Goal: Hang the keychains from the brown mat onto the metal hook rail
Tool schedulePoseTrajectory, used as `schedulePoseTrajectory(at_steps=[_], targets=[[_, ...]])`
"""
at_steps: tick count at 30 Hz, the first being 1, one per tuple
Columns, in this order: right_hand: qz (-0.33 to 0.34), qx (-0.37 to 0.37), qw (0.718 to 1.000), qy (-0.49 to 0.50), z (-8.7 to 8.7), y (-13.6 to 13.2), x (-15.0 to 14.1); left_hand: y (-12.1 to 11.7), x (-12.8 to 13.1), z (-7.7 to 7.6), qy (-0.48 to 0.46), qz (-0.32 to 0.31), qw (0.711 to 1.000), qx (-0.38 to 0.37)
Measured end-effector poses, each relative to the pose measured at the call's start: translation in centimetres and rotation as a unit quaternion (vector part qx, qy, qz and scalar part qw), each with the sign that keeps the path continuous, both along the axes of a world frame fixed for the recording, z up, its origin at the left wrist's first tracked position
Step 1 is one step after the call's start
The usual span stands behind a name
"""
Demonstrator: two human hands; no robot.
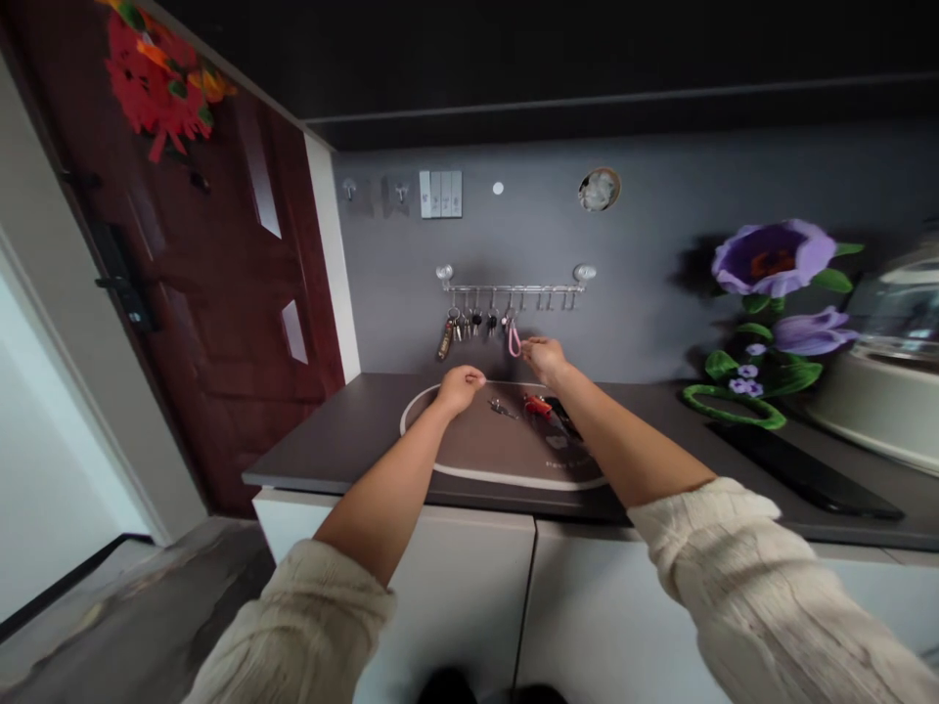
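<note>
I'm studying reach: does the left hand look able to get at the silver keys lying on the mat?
Probably yes: the left hand is close beside the silver keys, nothing visible stands between them, and the right hand is up by the pink strap, out of the way.

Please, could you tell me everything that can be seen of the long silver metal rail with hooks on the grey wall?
The long silver rail looks like shiny metal and is slim and roughly level. A round, clear-looking holder at each end fixes it to the smooth grey wall. Small hooks point down along it. Bunches of silver and black keys and a pink loop strap hang at its left and middle; several hooks near its right end are bare. No hand touches the bar.
</note>
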State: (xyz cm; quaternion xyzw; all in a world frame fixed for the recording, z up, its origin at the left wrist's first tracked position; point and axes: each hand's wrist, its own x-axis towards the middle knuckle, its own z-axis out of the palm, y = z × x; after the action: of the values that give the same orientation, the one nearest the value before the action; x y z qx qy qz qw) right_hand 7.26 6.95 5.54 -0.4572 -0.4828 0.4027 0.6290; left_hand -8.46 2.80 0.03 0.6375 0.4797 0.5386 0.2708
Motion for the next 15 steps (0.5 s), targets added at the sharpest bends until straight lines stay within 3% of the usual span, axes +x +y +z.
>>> schedulePoseTrajectory(at_steps=[3,9,12,15], targets=[[-0.005,-0.001,0.999,-0.037,-1.6,-1.0,0.0,-0.4,-0.3,0.1,-0.008,-0.016,0.999,-0.037],[0.096,0.008,0.99,-0.1,-4.0,-3.7,-0.3,-0.9,-0.6,0.0,0.068,-0.028,0.997,-0.034],[0.084,0.05,0.976,-0.195,-4.7,-4.6,-0.2,-0.7,-0.5,-0.3,0.113,-0.038,0.993,-0.014],[0.055,0.102,0.944,-0.31,-5.0,-5.1,-0.1,-0.2,-0.4,-0.7,0.155,-0.054,0.986,0.003]])
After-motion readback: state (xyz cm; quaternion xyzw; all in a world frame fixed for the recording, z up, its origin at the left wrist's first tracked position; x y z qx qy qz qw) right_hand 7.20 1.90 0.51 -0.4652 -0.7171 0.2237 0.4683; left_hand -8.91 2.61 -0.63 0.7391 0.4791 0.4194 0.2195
